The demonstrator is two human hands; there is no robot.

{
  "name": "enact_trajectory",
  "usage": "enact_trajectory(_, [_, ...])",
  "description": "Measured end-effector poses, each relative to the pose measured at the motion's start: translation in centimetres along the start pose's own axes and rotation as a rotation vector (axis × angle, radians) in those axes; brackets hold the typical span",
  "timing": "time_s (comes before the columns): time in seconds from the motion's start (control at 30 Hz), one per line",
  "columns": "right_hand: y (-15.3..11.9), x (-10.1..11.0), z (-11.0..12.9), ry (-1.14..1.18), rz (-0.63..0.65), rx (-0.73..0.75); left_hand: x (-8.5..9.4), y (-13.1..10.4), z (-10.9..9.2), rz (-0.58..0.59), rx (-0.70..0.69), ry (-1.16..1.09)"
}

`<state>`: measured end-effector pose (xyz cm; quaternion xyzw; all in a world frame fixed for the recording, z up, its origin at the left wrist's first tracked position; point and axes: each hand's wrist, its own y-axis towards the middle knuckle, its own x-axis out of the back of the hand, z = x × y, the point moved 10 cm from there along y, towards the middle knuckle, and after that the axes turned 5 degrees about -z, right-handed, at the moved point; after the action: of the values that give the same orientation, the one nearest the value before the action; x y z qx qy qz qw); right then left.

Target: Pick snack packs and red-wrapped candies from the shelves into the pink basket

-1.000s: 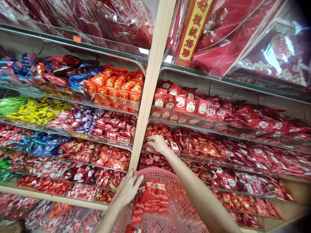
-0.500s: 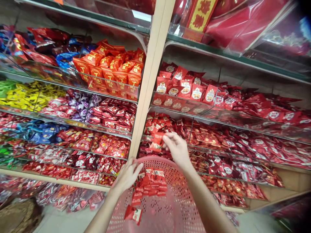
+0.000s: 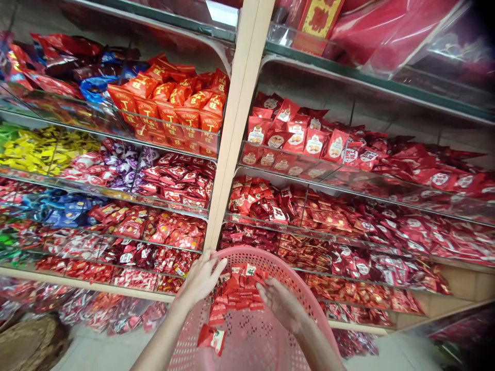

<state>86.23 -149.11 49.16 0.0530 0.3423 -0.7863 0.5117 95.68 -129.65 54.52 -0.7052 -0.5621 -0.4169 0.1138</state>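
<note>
A pink perforated basket (image 3: 309,304) is at the bottom centre, against the shelves. Small red packets (image 3: 242,293) lie in a pile toward its far side, and one red and cream packet (image 3: 212,339) sits apart, lower left. My left hand (image 3: 203,275) grips the basket's left rim, thumb toward the inside. Inside the basket, my right hand (image 3: 280,301) is at the right edge of the pile, its fingers slightly bent and apart near the packets, with nothing visible held in it.
Shelves with clear fronts hold wrapped sweets on both sides of a wooden upright (image 3: 235,113). Orange-red bags (image 3: 170,111) are at upper left, red bags (image 3: 297,136) on the right. A woven basket (image 3: 33,342) stands on the floor at lower left.
My right hand has moved down from the shelf front into the basket, and the red packet it held is no longer in its fingers. My left hand stays at the rim.
</note>
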Motion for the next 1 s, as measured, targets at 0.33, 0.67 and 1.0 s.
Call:
enact_trajectory(0.33, [0.2,0.9,-1.0,-0.129,-0.094,0.184,0.0,0.0,0.0,-0.013,0.012,-0.005])
enact_trajectory(0.67, [3.2,0.5,0.1,-0.202,-0.217,0.343,0.1,0.2,-0.1,0.000,0.015,0.008])
enact_trajectory(1.0, [3.4,-1.2,-0.8,-0.499,-0.186,0.411,-0.2,0.1,-0.2,0.021,-0.007,-0.014])
